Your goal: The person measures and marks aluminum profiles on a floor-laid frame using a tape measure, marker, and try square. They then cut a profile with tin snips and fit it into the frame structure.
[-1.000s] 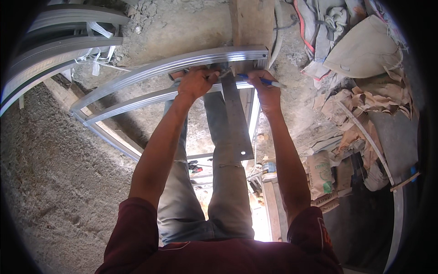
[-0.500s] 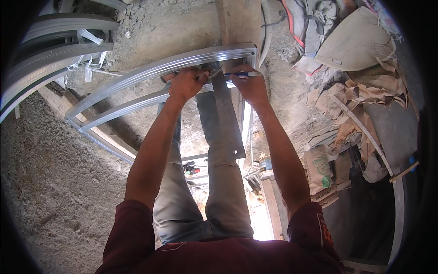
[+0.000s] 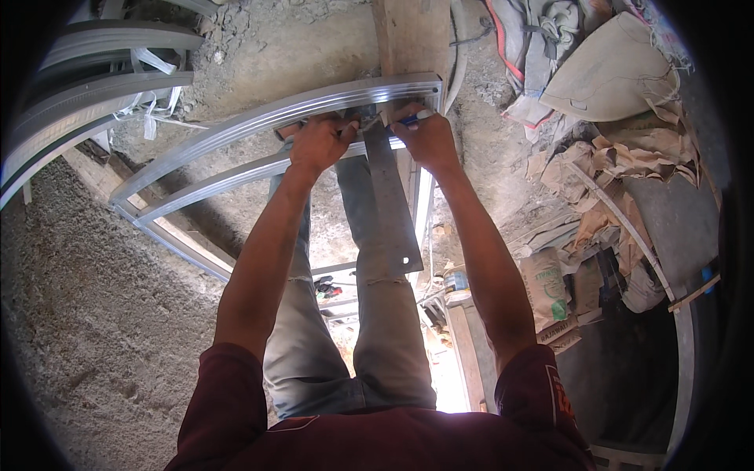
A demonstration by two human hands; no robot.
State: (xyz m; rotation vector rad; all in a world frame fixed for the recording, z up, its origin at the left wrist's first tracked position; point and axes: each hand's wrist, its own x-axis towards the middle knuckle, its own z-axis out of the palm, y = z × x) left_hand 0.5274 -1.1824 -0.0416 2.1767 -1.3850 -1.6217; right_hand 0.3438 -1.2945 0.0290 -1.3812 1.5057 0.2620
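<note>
An aluminium frame lies across in front of me, its two long bars bent by the lens. Over the nearer bar lies a flat steel square, its blade pointing toward me with a small hole at the near end. My left hand is closed around the far end of the square, beside the bars; its fingertips are partly hidden. In my right hand is a blue and white marker, gripped between the fingers. Its tip is hidden behind the fingers, close to the square's right edge.
A wooden plank runs under the frame's far right end. More grey metal profiles are stacked at the far left. Crumpled brown paper, cloth and a paper sack lie at the right. Rough ground spreads at left.
My right hand has shifted slightly left and turned, tilting the marker and bringing it nearer the square. The left hand and the square stay nearly in place.
</note>
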